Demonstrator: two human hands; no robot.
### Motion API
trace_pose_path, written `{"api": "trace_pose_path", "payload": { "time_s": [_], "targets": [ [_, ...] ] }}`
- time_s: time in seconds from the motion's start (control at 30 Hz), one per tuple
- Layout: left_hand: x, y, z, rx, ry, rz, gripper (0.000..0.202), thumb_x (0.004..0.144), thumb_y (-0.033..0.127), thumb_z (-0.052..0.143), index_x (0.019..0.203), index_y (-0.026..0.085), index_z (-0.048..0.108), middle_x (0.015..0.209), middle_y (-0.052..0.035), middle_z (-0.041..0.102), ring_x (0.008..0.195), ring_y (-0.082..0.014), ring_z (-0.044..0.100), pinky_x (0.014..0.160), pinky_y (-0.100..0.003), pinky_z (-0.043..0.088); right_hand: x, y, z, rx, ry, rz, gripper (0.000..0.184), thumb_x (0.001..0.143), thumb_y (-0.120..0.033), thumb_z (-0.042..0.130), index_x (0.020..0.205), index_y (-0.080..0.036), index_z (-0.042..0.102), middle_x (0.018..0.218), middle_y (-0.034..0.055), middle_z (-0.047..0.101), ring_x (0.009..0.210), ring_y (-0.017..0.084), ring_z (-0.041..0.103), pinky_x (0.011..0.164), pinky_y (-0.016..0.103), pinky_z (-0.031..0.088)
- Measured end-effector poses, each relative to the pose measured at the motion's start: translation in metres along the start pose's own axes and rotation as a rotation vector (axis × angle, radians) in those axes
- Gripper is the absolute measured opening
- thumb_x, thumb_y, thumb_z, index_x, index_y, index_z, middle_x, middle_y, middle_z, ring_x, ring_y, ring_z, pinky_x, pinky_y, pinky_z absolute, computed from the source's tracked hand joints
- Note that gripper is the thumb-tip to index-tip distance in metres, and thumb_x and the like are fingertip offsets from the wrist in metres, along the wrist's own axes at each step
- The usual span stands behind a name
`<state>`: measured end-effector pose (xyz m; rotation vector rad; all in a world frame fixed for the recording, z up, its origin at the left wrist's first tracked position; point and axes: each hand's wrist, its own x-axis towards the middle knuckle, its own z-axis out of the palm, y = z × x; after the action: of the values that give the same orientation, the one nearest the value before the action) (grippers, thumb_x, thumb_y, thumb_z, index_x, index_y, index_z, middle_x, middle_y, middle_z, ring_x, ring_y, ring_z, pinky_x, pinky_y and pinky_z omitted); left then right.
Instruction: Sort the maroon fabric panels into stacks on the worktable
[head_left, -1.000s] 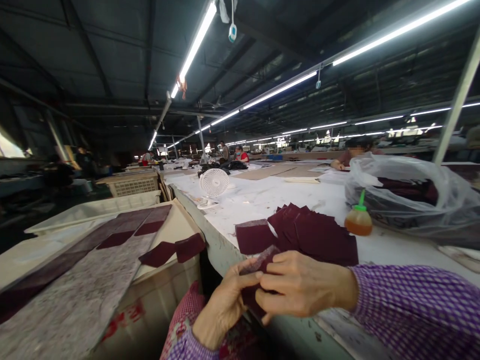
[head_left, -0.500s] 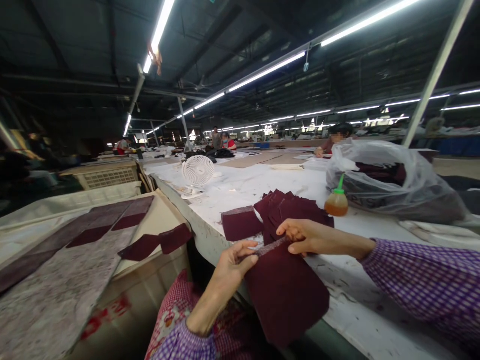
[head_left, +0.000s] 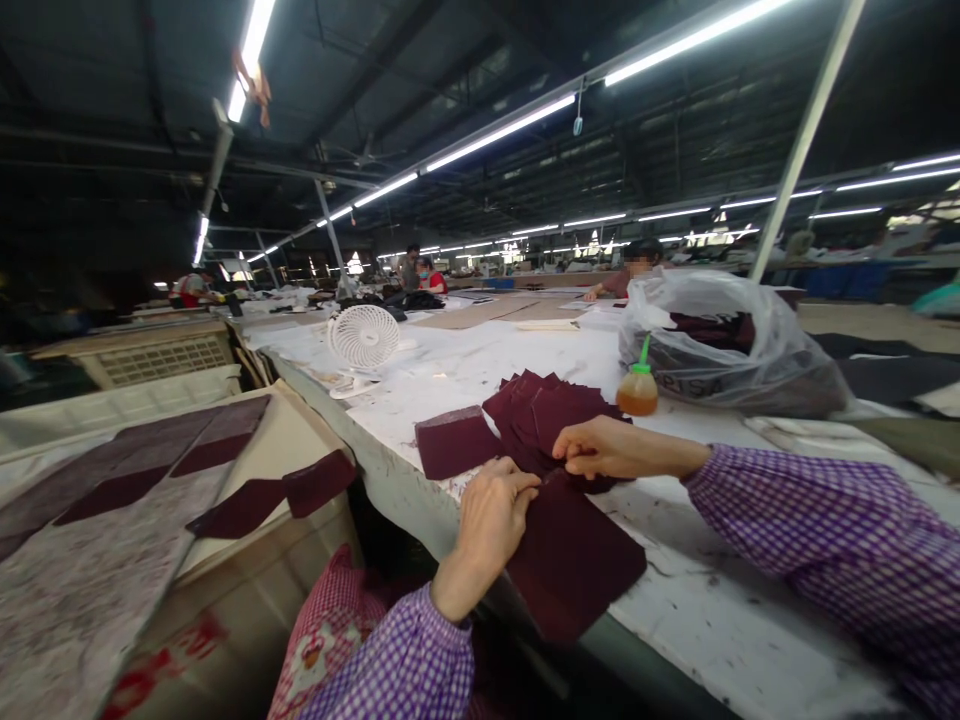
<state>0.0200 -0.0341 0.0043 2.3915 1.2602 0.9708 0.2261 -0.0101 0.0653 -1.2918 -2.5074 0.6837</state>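
A dark maroon fabric piece point(head_left: 581, 560) hangs partly over the near table edge. My left hand point(head_left: 495, 510) has its fingers pinched on the piece's upper left edge. At the upper right edge, my right hand point(head_left: 600, 447) is closed with thumb and forefinger together on the same piece. Just behind the hands lies a fanned pile of maroon pieces point(head_left: 551, 405), which my right hand partly overlaps. Left of that pile, a separate maroon piece point(head_left: 454, 447) with a paler speckled strip along its top lies flat on the table.
A white fan point(head_left: 365, 337) stands on the white-covered table point(head_left: 480, 350). To the right are a bottle of amber liquid point(head_left: 637, 390) and a clear plastic bag point(head_left: 735, 370) of dark cloth. A cream bin point(head_left: 247, 600) with maroon strips stands left. People are farther back.
My view has swung a little right. Both hands have lowered the piece's upper edge toward the table by the pile, and its pale speckled strip no longer shows.
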Motion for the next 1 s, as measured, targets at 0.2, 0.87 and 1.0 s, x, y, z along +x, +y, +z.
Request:
{"api": "trace_pose_path", "payload": {
  "time_s": [0.2,0.87,1.0],
  "targets": [
    [-0.003,-0.001,0.0,0.105,-0.018,0.044,0.022,0.086,0.02,0.051,0.093,0.022,0.072,0.084,-0.0044,0.062,0.083,-0.0196,0.053,0.073,-0.03,0.04,0.002,0.001,-0.01,-0.241,0.03,-0.178,0.019,0.082,-0.018,0.048,0.085,-0.015,0.067,0.078,0.004,0.064,0.065,0.013,0.057,0.06,0.023,0.041],
    [-0.004,-0.008,-0.004,0.062,-0.04,0.104,0.025,0.087,0.017,0.048,0.083,0.022,0.072,0.081,-0.0034,0.059,0.08,-0.0174,0.052,0.072,-0.028,0.04,0.002,0.023,0.01,-0.465,0.118,-0.304,0.021,0.089,-0.018,0.041,0.086,-0.016,0.063,0.085,0.0056,0.061,0.073,0.015,0.055,0.066,0.025,0.04],
    [-0.004,-0.007,-0.004,0.06,-0.037,0.093,0.024,0.087,0.017,0.048,0.085,0.022,0.071,0.082,-0.0034,0.059,0.08,-0.0176,0.052,0.071,-0.027,0.04,0.002,0.011,0.008,-0.327,0.114,-0.278,0.019,0.085,-0.017,0.046,0.088,-0.015,0.064,0.085,0.0056,0.063,0.069,0.014,0.055,0.063,0.024,0.04]
  ]
}}
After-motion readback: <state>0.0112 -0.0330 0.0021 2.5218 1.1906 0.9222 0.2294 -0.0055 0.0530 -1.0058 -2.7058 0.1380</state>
